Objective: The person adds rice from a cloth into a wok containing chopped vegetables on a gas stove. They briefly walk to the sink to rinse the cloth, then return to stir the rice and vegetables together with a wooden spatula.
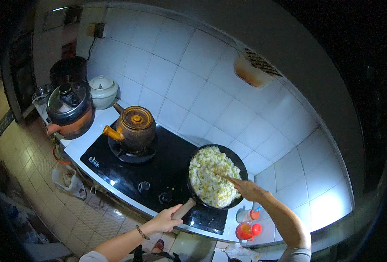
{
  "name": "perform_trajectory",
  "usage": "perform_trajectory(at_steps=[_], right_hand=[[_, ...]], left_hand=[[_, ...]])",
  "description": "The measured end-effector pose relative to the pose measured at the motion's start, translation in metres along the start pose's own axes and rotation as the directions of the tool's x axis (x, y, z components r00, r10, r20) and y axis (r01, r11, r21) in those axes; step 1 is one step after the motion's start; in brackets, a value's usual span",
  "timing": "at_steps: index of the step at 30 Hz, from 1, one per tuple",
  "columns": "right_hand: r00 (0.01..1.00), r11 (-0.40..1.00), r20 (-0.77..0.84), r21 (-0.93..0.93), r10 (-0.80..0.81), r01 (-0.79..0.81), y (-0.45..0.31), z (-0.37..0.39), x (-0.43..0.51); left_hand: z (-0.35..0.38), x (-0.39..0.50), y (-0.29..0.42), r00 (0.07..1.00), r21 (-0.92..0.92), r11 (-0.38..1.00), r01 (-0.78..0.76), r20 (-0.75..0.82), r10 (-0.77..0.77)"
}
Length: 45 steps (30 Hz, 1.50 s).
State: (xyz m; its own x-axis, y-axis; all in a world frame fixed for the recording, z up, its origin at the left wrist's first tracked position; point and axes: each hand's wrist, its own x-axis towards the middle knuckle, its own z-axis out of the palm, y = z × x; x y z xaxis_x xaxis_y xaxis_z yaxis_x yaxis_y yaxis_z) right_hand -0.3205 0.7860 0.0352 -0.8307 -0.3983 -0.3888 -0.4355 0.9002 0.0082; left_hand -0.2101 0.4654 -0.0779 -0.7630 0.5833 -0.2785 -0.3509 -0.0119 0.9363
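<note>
A dark frying pan (238, 160) sits on the right side of the black glass gas hob (162, 155). Rice mixed with yellow and green bits (210, 173) fills most of it. My left hand (163, 218) grips the pan's light wooden handle (184, 209). Over the pan's right part, my right hand (251, 190) holds a wooden spatula (225, 177), its blade down in the rice and partly hidden. On the left burner stands a brown clay pot (137, 129) with its lid on, a spout and a side handle.
Two red-topped seasoning containers, a jar (244, 216) and a bottle (244, 232), stand right of the hob. At the left end are a glass-lidded clay pot (72, 114) and a white lidded jar (103, 93). A plastic bag (68, 180) hangs below the counter. A tiled wall (193, 78) rises behind.
</note>
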Motion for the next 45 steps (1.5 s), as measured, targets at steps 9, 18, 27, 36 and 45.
perform_trajectory(at_steps=[9,18,27,36,45], right_hand=[[0.978,0.972,-0.159,0.212,0.132,-0.096,-0.006,0.053,0.071],[0.971,0.967,0.093,-0.149,0.220,-0.205,-0.009,-0.055,0.004],[0.994,0.993,-0.018,0.048,0.108,-0.107,-0.012,0.034,0.049],[0.913,0.934,0.199,-0.030,0.355,-0.356,-0.038,-0.089,-0.068],[0.955,0.952,0.125,0.113,0.270,-0.284,0.020,0.034,-0.072]], left_hand=[[0.004,0.002,-0.013,0.999,-0.100,0.995,-0.008,-0.033,0.005],[0.002,-0.007,-0.004,0.997,-0.025,0.999,-0.022,-0.077,0.020],[0.002,0.000,-0.004,0.999,-0.056,0.998,0.006,-0.043,-0.009],[0.000,-0.002,-0.006,0.998,-0.004,0.999,-0.038,-0.051,0.037],[0.000,-0.001,0.006,1.000,0.101,0.995,-0.025,0.018,0.024]])
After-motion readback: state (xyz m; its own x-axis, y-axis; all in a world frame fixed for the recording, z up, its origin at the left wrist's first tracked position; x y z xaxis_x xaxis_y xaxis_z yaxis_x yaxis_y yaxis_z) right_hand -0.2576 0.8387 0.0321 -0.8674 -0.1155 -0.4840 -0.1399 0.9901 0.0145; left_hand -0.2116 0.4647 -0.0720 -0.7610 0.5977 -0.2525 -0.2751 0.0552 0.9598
